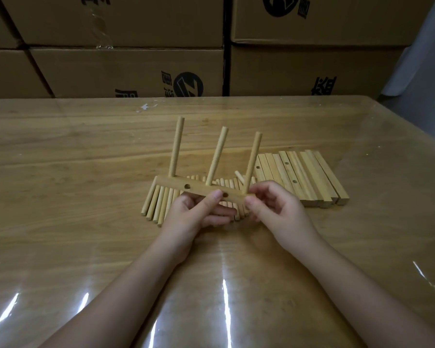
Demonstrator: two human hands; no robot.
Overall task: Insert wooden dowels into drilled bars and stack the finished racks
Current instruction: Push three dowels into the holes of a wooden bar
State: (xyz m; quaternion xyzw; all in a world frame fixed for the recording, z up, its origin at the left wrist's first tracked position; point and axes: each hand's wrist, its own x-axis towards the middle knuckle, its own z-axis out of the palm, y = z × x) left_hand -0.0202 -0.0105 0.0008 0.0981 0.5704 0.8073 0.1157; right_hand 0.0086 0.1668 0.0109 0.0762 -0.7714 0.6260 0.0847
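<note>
A drilled wooden bar (178,185) is held up above the table, with three dowels standing in it: one at its left end (176,146), one in the middle (217,156), one at its right end (253,163). Two holes in the bar show empty. My left hand (194,217) grips the bar from below, thumb on its front face. My right hand (274,209) pinches the bar's right end at the base of the right dowel. Loose dowels (158,204) lie in a row under the bar. Drilled bars (304,177) lie side by side to the right.
The wooden table (86,172) has a glossy clear cover. Stacked cardboard boxes (126,71) form a wall along its far edge. The table's right edge (412,156) runs diagonally, with a pale surface beyond it.
</note>
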